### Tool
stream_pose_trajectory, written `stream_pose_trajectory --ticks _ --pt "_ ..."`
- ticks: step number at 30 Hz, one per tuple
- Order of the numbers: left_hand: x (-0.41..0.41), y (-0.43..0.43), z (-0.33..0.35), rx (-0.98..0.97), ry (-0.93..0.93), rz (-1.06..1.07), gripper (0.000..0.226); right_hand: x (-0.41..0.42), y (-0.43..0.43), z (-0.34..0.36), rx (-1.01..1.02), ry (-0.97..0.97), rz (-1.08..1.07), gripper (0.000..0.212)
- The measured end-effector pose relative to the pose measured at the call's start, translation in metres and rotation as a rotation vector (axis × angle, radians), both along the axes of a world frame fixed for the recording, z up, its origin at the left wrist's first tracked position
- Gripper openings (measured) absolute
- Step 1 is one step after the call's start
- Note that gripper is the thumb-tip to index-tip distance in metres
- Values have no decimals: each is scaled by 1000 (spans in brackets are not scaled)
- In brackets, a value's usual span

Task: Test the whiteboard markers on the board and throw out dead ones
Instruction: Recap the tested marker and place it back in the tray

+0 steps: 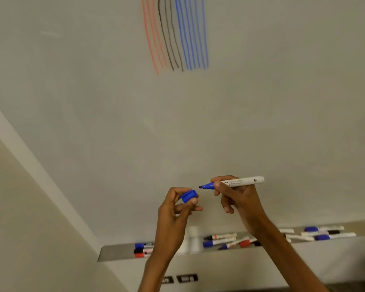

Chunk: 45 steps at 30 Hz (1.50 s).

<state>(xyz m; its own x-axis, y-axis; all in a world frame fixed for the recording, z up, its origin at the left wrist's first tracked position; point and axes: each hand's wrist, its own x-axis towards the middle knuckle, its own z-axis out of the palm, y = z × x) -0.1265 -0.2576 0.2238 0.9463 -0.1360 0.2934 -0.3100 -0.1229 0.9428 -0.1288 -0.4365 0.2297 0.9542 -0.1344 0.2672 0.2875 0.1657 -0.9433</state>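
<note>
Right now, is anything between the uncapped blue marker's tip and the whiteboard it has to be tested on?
Nothing visible. The right hand holds the marker, tip bare; the left hand pinches the blue cap beside the tip, not over it. Bare whiteboard lies behind.

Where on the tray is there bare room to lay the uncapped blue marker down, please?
The left end of the tray, between its corner and the three stacked markers, is bare. Right of the left hand it is crowded: the middle cluster of markers lies criss-crossed, and the right-hand group is packed close.
</note>
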Motion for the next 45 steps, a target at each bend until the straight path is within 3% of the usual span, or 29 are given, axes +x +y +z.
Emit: stream_pose_trajectory --ticks 4,7,11,21,24,34,38,42,45 --pt "-16 3 -19 78 39 -26 16 -18 11 -30 21 65 27 21" --pt "-27 6 -30 114 79 -44 17 -29 18 -42 1 96 31 31" --pt "-37 10 -44 168 126 -64 16 -40 25 -58 -15 162 -6 24" --pt "-41 9 -83 185 124 -71 17 -51 50 -102 138 356 -167 22" --pt "-34 15 -91 171 105 -66 23 -42 57 -109 149 397 -184 15" --pt "20 44 -132 295 21 -53 44 2 95 -134 218 571 -248 22" --pt "46 63 -154 344 73 -131 32 20 103 -151 186 689 -222 25" --pt "74 89 -194 471 144 -161 24 43 108 -180 106 843 -86 45" --pt "88 100 -224 516 234 -131 23 60 101 -206 137 925 -69 41"
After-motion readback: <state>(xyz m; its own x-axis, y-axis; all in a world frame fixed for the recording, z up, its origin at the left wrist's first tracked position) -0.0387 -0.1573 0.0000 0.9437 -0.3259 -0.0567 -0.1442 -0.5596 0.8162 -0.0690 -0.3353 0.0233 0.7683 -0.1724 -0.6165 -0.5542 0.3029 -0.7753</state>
